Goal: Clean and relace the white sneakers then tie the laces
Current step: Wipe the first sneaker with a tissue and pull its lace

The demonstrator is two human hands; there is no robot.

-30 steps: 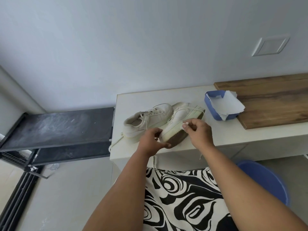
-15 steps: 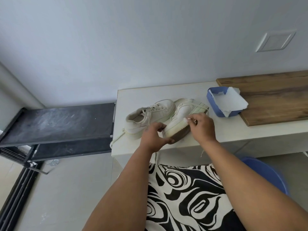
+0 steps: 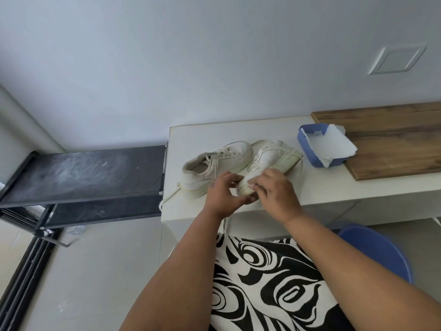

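Two white sneakers lie on a white counter [image 3: 334, 187]. The left sneaker [image 3: 229, 156] stands upright with its laces in; one lace end [image 3: 168, 195] trails over the counter's edge. The right sneaker [image 3: 274, 156] is tipped on its side, its sole rim turned towards me. My left hand [image 3: 223, 195] grips this sneaker's near end. My right hand [image 3: 278, 194] presses a small white wipe [image 3: 250, 182] against the sole rim close to that end, fingers curled on it. Another lace [image 3: 224, 223] hangs below the counter edge between my arms.
A blue box [image 3: 307, 151] with white paper sheets stands right of the sneakers, against a wooden board [image 3: 393, 139]. A black metal shelf [image 3: 83, 173] adjoins the counter on the left. A blue round thing [image 3: 381, 254] sits on the floor at right. Black-and-white patterned cloth [image 3: 262, 283] covers my lap.
My right hand has slid along the tipped sneaker's sole rim from its middle towards the near end, close to my left hand. My left hand keeps its grip.
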